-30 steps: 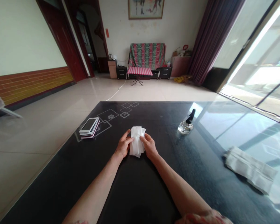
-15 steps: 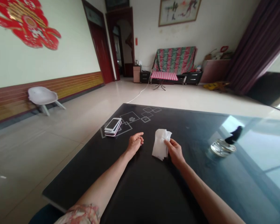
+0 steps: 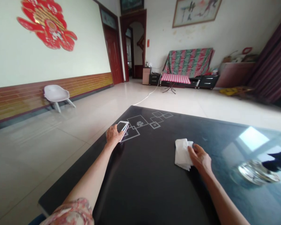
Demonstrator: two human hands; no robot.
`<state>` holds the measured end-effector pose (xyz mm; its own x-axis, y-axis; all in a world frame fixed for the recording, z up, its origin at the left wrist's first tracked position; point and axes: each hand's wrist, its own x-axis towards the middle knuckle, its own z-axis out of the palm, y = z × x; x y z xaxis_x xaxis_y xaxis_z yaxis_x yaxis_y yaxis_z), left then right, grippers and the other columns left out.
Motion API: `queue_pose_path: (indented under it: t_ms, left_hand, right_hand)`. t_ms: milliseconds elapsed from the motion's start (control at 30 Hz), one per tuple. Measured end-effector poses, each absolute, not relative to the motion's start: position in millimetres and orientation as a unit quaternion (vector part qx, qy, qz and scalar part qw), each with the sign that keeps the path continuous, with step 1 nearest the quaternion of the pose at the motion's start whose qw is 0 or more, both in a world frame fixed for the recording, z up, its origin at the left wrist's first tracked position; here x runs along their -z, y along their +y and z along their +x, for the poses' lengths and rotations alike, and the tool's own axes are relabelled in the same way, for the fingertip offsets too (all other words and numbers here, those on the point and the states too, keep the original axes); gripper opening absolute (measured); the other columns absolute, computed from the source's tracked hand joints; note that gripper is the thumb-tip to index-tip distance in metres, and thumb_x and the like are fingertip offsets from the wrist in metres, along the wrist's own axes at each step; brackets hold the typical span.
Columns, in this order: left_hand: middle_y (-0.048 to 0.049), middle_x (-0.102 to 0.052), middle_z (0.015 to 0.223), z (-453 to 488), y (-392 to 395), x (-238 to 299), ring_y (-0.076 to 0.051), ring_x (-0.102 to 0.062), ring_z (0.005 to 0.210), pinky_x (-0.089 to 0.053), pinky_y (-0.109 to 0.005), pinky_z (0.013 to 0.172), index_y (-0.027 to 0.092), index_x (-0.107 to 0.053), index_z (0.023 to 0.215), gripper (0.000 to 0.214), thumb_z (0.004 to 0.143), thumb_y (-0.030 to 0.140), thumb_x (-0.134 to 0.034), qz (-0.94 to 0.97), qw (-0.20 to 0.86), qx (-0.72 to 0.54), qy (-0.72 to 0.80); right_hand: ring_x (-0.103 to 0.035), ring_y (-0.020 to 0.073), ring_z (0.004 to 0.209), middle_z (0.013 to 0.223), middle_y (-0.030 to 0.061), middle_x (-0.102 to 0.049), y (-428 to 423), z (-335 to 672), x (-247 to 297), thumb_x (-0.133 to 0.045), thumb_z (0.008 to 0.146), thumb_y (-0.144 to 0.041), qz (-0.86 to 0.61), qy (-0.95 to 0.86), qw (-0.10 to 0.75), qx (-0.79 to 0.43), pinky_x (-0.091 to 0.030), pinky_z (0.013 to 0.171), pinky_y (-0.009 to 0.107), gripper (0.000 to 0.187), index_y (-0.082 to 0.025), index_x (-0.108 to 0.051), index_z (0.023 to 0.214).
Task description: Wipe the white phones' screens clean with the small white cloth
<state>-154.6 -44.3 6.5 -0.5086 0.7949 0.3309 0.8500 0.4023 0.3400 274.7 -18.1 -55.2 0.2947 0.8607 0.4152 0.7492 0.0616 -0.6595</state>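
Observation:
My left hand (image 3: 113,134) is at the far left part of the black table (image 3: 150,181), its thumb and fingers closed around the near end of a small stack of smartphones. The white-framed top smartphone (image 3: 123,125) shows beyond the fingers; how many of the phones the hand grips is hidden. To the right, my right hand (image 3: 201,158) pinches the right edge of a folded white tissue (image 3: 183,153), which hangs just over or touches the tabletop.
A clear bottle (image 3: 255,172) with a black spray-type top stands at the table's right, blurred. Beyond the table are a pale chair (image 3: 56,93) by the left wall, a small table with a pink striped cover (image 3: 175,78), and a white cable (image 3: 151,93) along the floor.
My left hand has moved left from mid-table to the smartphone stack and closed on it. My right hand still holds the tissue, now farther right in view. The view has turned left.

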Motion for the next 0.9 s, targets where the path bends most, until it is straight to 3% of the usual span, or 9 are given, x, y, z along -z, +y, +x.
queue_pose_path:
  t_ms: [100,167,333,500,733,900]
  left_hand:
    - [-0.018,-0.06,0.12,-163,-39,-5,-0.033,-0.056,0.112,-0.043,-0.041,0.094,0.014,-0.051,0.129,0.064,0.075,0.048,-0.057,-0.476,0.012,0.207,-0.854]
    - [-0.0169,-0.062,0.116,-165,-38,-5,-0.032,-0.058,0.11,-0.044,-0.039,0.093,0.014,-0.051,0.128,0.063,0.076,0.048,-0.056,-0.482,0.003,0.203,-0.852]
    - [-0.0141,-0.067,0.104,-165,-37,-2,-0.029,-0.062,0.1,-0.046,-0.036,0.087,0.015,-0.057,0.118,0.057,0.073,0.05,-0.059,-0.505,0.012,0.196,-0.84]
    - [-0.0147,-0.065,0.106,-165,-40,4,-0.03,-0.06,0.1,-0.045,-0.038,0.088,0.013,-0.056,0.118,0.059,0.072,0.051,-0.06,-0.504,0.021,0.228,-0.833]
    - [-0.0155,-0.061,0.114,-159,-45,21,-0.029,-0.056,0.108,-0.043,-0.039,0.094,0.012,-0.049,0.129,0.063,0.075,0.042,-0.061,-0.492,0.069,0.323,-0.805]
    - [-0.0143,-0.062,0.112,-156,-47,25,-0.03,-0.057,0.106,-0.045,-0.039,0.093,0.014,-0.052,0.126,0.056,0.076,0.039,-0.061,-0.492,0.089,0.361,-0.787]
  right_hand:
    - [-0.058,0.0298,0.103,0.118,0.0172,-0.059,-29,264,41,-0.05,0.077,-0.051,-0.65,-0.591,0.476,0.044,-0.047,0.086,0.043,0.054,-0.013,-0.061,0.114]
    - [-0.052,0.0303,0.115,0.127,0.0162,-0.053,-35,254,33,-0.05,0.08,-0.046,-0.606,-0.609,0.505,0.081,-0.045,0.092,0.045,0.049,-0.015,-0.059,0.118]
    - [-0.056,0.0258,0.111,0.118,0.0123,-0.059,-42,214,35,-0.046,0.086,-0.033,-0.503,-0.706,0.498,0.014,-0.047,0.094,0.043,0.035,-0.019,-0.058,0.115]
    - [-0.056,0.0246,0.112,0.118,0.0115,-0.061,-38,145,41,-0.044,0.087,-0.025,-0.389,-0.819,0.41,-0.097,-0.045,0.099,0.043,0.032,-0.019,-0.06,0.114]
    - [-0.06,0.0212,0.109,0.115,0.0105,-0.064,13,21,23,-0.042,0.082,-0.013,-0.355,-0.829,0.382,-0.203,-0.046,0.098,0.035,0.04,-0.016,-0.058,0.119]
    - [-0.059,0.023,0.112,0.122,0.0104,-0.063,54,-46,17,-0.045,0.079,-0.01,-0.405,-0.801,0.357,-0.258,-0.047,0.097,0.037,0.048,-0.016,-0.053,0.126]
